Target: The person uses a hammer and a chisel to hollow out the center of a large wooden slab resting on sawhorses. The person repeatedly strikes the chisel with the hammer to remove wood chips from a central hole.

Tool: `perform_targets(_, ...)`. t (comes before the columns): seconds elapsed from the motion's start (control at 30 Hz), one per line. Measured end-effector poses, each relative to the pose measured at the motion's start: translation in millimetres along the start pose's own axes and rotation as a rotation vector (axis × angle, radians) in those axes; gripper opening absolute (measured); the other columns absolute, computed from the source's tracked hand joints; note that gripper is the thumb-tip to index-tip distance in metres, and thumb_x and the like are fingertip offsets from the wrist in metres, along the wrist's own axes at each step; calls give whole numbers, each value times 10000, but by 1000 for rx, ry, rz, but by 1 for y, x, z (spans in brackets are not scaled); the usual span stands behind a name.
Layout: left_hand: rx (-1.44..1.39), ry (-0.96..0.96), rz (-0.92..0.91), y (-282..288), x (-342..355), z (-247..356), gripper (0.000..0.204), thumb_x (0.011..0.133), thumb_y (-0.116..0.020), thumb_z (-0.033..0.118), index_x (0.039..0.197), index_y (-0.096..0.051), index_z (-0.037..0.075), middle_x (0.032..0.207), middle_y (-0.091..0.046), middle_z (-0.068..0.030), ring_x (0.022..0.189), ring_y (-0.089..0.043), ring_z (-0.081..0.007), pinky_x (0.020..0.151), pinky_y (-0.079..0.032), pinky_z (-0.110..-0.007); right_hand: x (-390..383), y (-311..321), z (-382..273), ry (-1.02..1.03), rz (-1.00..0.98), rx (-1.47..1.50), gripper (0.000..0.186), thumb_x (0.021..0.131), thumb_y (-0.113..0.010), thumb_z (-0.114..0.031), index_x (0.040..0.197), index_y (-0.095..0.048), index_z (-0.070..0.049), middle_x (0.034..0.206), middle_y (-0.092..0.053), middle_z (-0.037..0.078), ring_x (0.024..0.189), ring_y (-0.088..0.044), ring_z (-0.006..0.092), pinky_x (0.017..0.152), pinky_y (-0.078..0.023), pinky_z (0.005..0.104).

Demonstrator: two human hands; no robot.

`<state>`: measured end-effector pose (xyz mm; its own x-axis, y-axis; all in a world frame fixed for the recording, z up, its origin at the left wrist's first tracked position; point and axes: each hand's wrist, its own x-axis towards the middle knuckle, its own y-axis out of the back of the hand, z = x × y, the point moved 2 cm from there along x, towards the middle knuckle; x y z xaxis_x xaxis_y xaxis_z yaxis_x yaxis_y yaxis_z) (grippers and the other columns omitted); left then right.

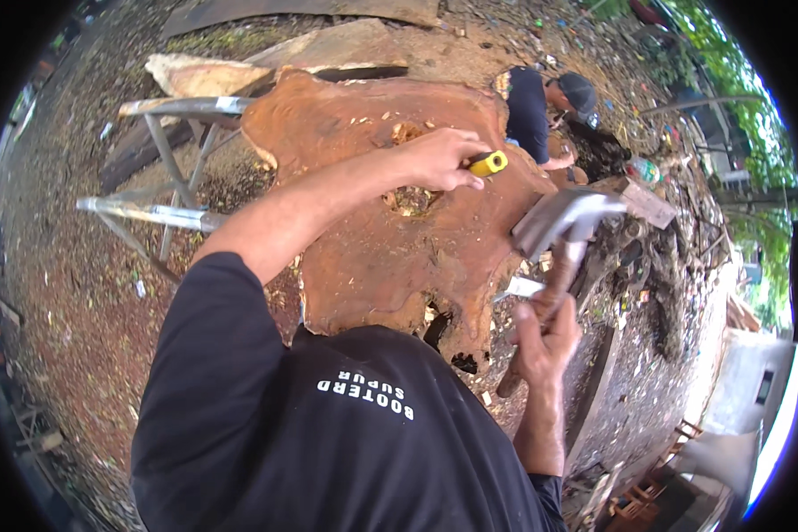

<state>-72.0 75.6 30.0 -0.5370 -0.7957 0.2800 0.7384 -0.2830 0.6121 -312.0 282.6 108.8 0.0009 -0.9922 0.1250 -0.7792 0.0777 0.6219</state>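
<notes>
My left hand (452, 158) is closed around a chisel with a yellow handle (488, 164); its blade is hidden under the hand. It is held over a large reddish-brown wood slab (355, 266) with an irregular edge. Beneath and beside the hand are hollows in the slab, one of them a rough pit (412, 202) with pale chips around it. Off the slab's right side, my right hand (545, 341) grips the wooden handle of a hammer. The hammer head (585, 211) is raised and smeared by motion.
A metal stand (164, 213) shows at the slab's left. Rough planks (328, 49) lie beyond it. Another person (532, 115) in a dark cap crouches at the far right edge. Gnarled roots (656, 284) and a board (647, 202) lie on the littered ground to the right.
</notes>
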Motion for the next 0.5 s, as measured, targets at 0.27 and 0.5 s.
perform_targets(0.27,-104,-310,84,-7,-2,-7,428,806,-831,265,1136,-682,38,974,-648,-138,912,-657,-328,800,-522,-427,39,-41,-3,-14,-158,-385,296,932,-683,-193,998,-490,21,655,-612,211,555,-628,354,546,-490,451)
perform_targets(0.5,-52,-282,51,-10,-2,-16,394,791,-823,202,1127,-685,48,963,-652,-143,879,-665,-327,775,-531,-440,37,-37,-5,-68,-176,-261,266,933,-684,-205,1050,-566,2,651,-600,72,502,-602,141,470,-475,303)
